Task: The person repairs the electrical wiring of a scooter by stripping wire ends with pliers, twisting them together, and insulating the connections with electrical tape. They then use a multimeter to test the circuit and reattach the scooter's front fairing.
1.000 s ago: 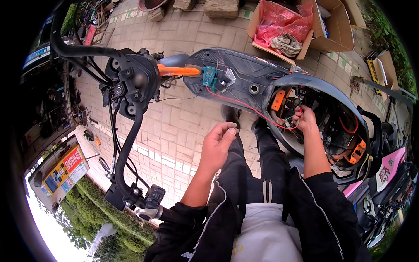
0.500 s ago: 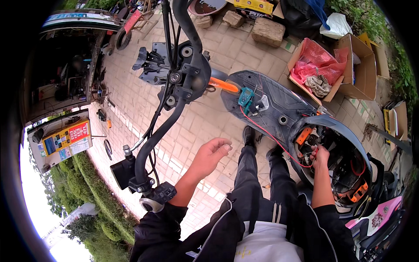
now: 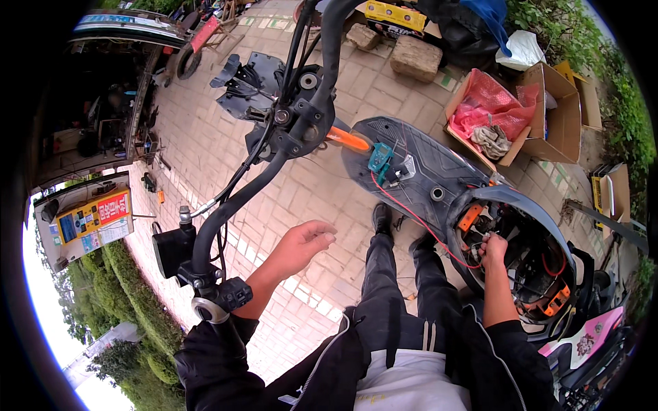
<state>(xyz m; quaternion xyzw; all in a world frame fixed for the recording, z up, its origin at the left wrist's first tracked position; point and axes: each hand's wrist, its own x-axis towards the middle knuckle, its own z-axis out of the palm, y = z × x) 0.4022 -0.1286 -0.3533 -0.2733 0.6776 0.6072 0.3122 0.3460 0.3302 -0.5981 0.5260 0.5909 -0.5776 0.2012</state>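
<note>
A dark electric scooter, partly stripped, stands before me. My right hand (image 3: 493, 248) is in its open body compartment (image 3: 548, 205), fingers pinched together among wires and orange-faced parts. They seem to grip the end of a red test lead (image 3: 426, 226), though the tip is hidden. That lead runs back to a teal multimeter (image 3: 380, 157) lying on the grey footboard (image 3: 411, 140). My left hand (image 3: 306, 246) hovers over the paving, holding nothing, with fingers stretched out. Beside the left forearm is the handlebar (image 3: 240, 205) with its grip and switch block.
Beyond the footboard, cardboard boxes (image 3: 558, 120) hold red bubble wrap (image 3: 493, 106) and a rag. Stone blocks (image 3: 416, 58) lie on the paving at the top. A dark open shop front and a yellow-red sign (image 3: 96, 219) stand at left. An orange bar (image 3: 348, 138) joins the steering head.
The view has shifted slightly, and the handlebar appears farther right and higher. My left hand has drawn away to the left. My right hand stays inside the compartment, still pinched.
</note>
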